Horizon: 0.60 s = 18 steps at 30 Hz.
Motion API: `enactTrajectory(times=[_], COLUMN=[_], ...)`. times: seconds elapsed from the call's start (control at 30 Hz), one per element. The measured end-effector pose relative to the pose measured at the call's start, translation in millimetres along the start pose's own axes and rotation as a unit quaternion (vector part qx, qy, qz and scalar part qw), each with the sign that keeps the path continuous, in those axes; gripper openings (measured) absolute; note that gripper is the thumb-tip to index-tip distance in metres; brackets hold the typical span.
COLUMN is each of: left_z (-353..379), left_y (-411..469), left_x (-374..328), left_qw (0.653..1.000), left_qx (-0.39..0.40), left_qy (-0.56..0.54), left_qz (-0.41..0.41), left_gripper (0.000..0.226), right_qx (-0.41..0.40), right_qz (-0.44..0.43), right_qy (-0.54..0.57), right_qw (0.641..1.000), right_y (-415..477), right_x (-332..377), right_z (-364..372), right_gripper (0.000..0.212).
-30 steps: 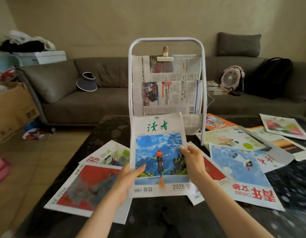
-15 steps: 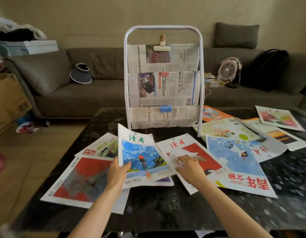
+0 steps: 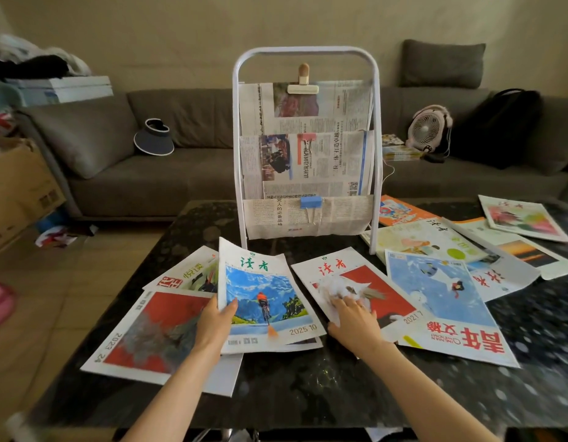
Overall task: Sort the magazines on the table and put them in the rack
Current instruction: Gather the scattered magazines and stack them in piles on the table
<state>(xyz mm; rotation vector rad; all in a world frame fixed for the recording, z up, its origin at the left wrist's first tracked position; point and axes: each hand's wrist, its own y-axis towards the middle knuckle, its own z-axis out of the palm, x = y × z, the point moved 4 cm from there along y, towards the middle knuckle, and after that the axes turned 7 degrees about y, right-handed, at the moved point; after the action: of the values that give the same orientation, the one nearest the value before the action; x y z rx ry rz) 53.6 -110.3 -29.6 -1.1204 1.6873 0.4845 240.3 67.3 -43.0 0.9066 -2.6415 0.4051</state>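
The left hand (image 3: pixel 214 323) pinches the left edge of a glossy magazine with a blue mountain-and-cyclist cover (image 3: pixel 265 298), thumb on the cover and the other fingers hidden beneath; its upper left corner curls up off the dark speckled stone tabletop (image 3: pixel 292 387) while its lower edge rests on other sheets. The right hand (image 3: pixel 353 317) lies palm down, fingers spread and closed on nothing, on a red-and-white magazine showing a white cat (image 3: pixel 356 282), pressing it flat just right of the cyclist issue.

Under the left wrist, toward the near left corner of the tabletop, lies a large magazine with a red and grey cover (image 3: pixel 158 333); behind it a white issue with red characters and green art (image 3: pixel 190 272) peeks out. Right of the cat cover, overlapping it, is a pale blue magazine with big red characters along its near edge (image 3: pixel 442 298). More magazines fan out toward the far right corner, among them a yellow-green illustrated one (image 3: pixel 426 240), an orange one (image 3: pixel 400 212) and a pink floral one (image 3: pixel 525 221).

At the middle of the far edge stands a white tubular metal rack (image 3: pixel 376 154), its three tiers lined with newspaper (image 3: pixel 308 167) held by a beige clip, a pink clip and a blue binder clip (image 3: pixel 310 202). No magazine shows in its pockets.
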Motion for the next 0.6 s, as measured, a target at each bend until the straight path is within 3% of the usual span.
enactTrajectory(times=[0.1,0.2,0.27,0.3,0.37,0.4,0.5,0.53,0.6], left_z=[0.2,6.3,11.1,13.2,22.6,30.6,61.1,65.6,59.7], left_y=[-0.4,0.9,2.0,1.8,-3.9,-7.7,-17.7,-19.0,-14.8], left_x=[0.5,7.3,9.6,7.4,1.0,0.0,3.4,2.3,-5.1], left_qw=[0.999,0.996,0.99,0.975,0.905,0.873,0.815,0.821,0.891], left_qx=[0.035,0.074,0.044,0.005,-0.057,-0.053,0.085,0.114,0.078], left_qy=[-0.006,0.048,0.123,0.2,0.385,0.445,0.535,0.522,0.406], left_qz=[0.006,0.019,0.054,0.092,0.17,0.193,0.207,0.203,0.186], left_gripper=[0.033,0.035,0.039,0.049,0.079,0.091,0.088,0.077,0.05], right_qx=[-0.002,-0.064,-0.093,-0.11,-0.144,-0.157,-0.114,-0.069,0.009], right_qz=[-0.018,-0.011,0.003,0.014,0.048,0.062,0.025,-0.015,-0.084], right_qy=[-0.025,0.031,0.035,0.042,0.106,0.12,0.107,0.106,0.122], right_qw=[1.0,0.997,0.995,0.993,0.983,0.978,0.987,0.992,0.989], right_y=[-1.6,-4.8,-4.2,-4.7,-3.9,-2.7,-5.4,-5.0,-3.7], right_x=[4.8,7.5,7.5,7.4,6.9,6.8,27.0,35.7,44.8], right_z=[-4.2,-23.3,-36.0,-43.2,-53.1,-54.2,-45.9,-38.1,-25.6], right_gripper=[0.054,0.03,0.026,0.027,0.027,0.027,0.026,0.027,0.034])
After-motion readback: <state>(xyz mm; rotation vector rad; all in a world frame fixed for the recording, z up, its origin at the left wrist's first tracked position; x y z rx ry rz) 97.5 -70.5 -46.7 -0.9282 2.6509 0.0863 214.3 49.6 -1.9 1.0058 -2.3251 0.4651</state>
